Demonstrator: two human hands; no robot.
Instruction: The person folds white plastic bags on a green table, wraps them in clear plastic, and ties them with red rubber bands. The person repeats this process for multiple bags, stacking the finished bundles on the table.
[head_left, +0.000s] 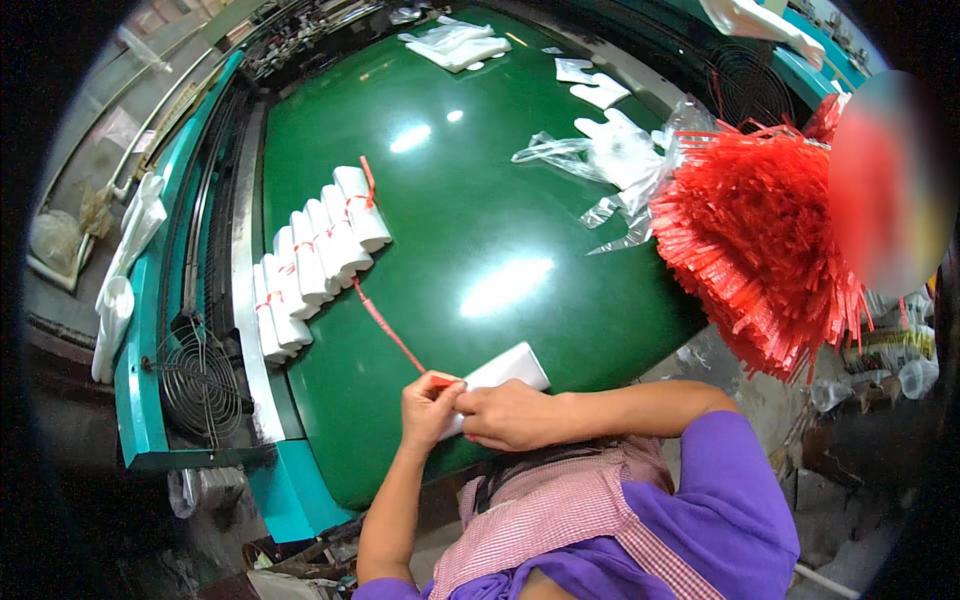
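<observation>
At the near edge of the green table, a white plastic roll (520, 366) lies slantwise under my hands. My left hand (428, 408) pinches a red plastic strip (388, 328) whose free length trails up and left across the table. My right hand (512, 416) is closed over the roll's middle, its fingertips against those of my left. Its curled fingers hide part of the roll and whatever strip may be under them. Farther left, several white rolls tied with red strips (318, 240) lie side by side in a slanting row.
The green table (420, 200) bears loose clear and white plastic pieces (620, 150) at the right and a white stack (455, 45) at the far end. A big bunch of red strips (750, 230) hangs at the right. A teal machine frame (140, 390) with a wire-guarded fan borders the left.
</observation>
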